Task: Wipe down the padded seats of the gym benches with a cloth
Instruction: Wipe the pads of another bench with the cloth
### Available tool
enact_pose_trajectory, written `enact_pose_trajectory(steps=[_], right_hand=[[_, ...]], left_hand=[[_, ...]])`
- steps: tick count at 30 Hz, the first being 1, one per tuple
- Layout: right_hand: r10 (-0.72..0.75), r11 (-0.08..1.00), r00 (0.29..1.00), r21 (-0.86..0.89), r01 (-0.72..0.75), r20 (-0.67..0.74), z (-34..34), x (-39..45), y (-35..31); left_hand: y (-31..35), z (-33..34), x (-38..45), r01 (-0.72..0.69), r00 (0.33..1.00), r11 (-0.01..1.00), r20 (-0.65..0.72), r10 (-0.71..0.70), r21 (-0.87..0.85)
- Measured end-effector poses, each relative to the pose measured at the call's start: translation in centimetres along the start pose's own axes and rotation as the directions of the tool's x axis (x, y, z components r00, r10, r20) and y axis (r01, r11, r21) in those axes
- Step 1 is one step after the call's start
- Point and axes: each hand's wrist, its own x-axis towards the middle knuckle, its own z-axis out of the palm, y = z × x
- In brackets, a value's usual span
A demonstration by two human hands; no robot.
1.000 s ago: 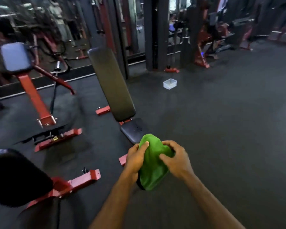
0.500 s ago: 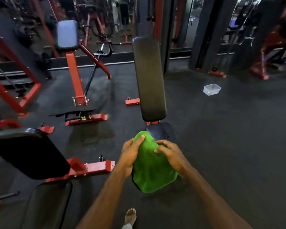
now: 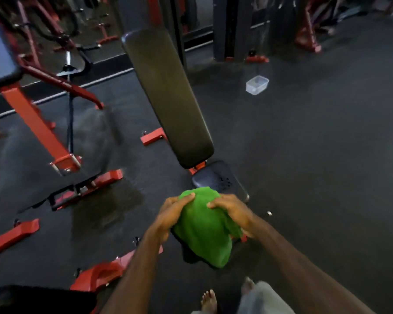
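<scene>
Head view: I look down over a dark rubber gym floor (image 3: 304, 166).
Backrest: long black padded backrest (image 3: 168, 96), tilted up, untouched by me.
Seat: small black padded seat (image 3: 222, 177), just beyond my hands.
Cloth: bunched green cloth (image 3: 204, 232), held above the seat's near edge.
Hands: left hand (image 3: 171, 214) and right hand (image 3: 233, 210) both grip the cloth, fingers curled.
Progress: I judge wiping here not yet begun; the other benches also remain.

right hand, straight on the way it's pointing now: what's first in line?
The right hand already grips the green cloth, its fingers pointing up and left across it. Past the cloth, the left hand probably comes next, though one view leaves depth unclear.
</scene>
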Motion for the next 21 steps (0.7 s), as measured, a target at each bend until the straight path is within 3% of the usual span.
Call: enact_pose_trajectory(steps=[2,4,11,15,18,21], right_hand=[[0.091,0.983,0.992,-0.168,-0.074,0.093,-1.5,1.2,0.4],[0.147,0.96,0.986,-0.25,-0.122,0.081,-3.5,3.5,0.9],[0.144,0.973,0.978,-0.157,-0.168,-0.151,-8.6,14.3,1.6],[0.127,0.987,0.944,-0.057,-0.151,-0.306,-10.9,18.6,3.3],[0.147,0.984,0.936,-0.053,-0.172,-0.32,-12.2,22.1,6.4],[0.256,0.947,0.922,-0.117,-0.3,-0.289,-13.1,23.9,9.6]], left_hand=[[0.5,0.0,2.1,-0.002,0.999,1.0,-0.035,0.002,0.005],[1.3,0.8,5.1,0.011,0.999,0.998,-0.039,-0.008,0.06],[2.8,3.7,16.3,0.092,0.996,0.974,-0.014,-0.092,0.209],[3.2,6.2,22.7,0.013,1.0,0.941,-0.024,-0.005,0.337],[1.0,7.4,28.6,0.004,1.0,0.888,0.002,-0.006,0.46],[-1.7,8.1,32.2,0.035,0.995,0.861,0.06,-0.076,0.508]])
